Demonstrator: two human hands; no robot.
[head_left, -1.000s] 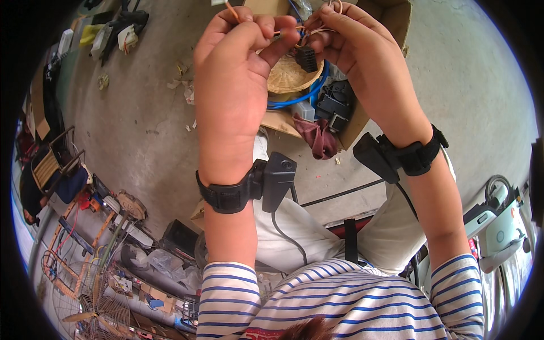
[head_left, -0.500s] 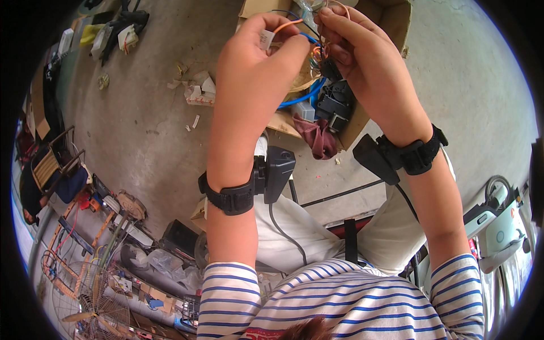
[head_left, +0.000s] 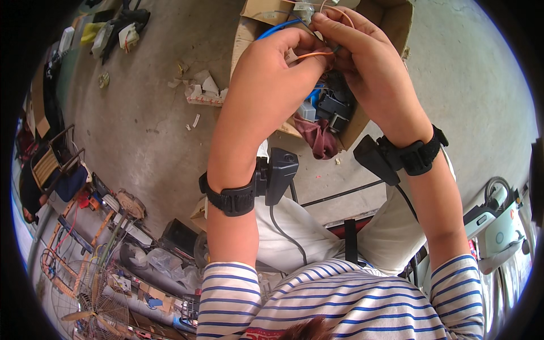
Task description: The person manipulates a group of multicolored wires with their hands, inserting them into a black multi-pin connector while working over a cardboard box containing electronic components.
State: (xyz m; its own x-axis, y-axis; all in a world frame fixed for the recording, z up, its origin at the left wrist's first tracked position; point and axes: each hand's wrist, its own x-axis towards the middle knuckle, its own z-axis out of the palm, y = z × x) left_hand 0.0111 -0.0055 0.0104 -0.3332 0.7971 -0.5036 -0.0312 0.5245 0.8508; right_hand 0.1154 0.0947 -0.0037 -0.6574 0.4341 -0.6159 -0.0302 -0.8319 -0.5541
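My left hand (head_left: pixel 280 76) is closed, pinching an orange wire (head_left: pixel 315 54) that comes from a small white connector or tag (head_left: pixel 290 56) at its thumb. Close beside it, my right hand (head_left: pixel 365 54) grips thin wires between thumb and fingers. One pinkish wire (head_left: pixel 347 16) loops over its fingertips. Both sets of fingertips nearly meet above an open cardboard box (head_left: pixel 358 127), hiding part of the wires. A blue cable (head_left: pixel 276 28) curves behind the left hand. Inside the box lie black plastic parts (head_left: pixel 335 106), a clear grey case (head_left: pixel 307 111) and a maroon cloth (head_left: pixel 318 139) draped by the edge.
Torn white packaging (head_left: pixel 204 89) lies on the concrete floor left of the box. At the lower left stand a wire-caged fan (head_left: pixel 93 314) and a cluttered shelf. A person sits near a chair (head_left: pixel 51 164) far left. A white-green machine (head_left: pixel 501 232) stands right.
My left hand has moved right, toward the right hand, bringing the orange wire to its fingertips. The blue cable now shows above the left hand. My right hand stays nearly in place.
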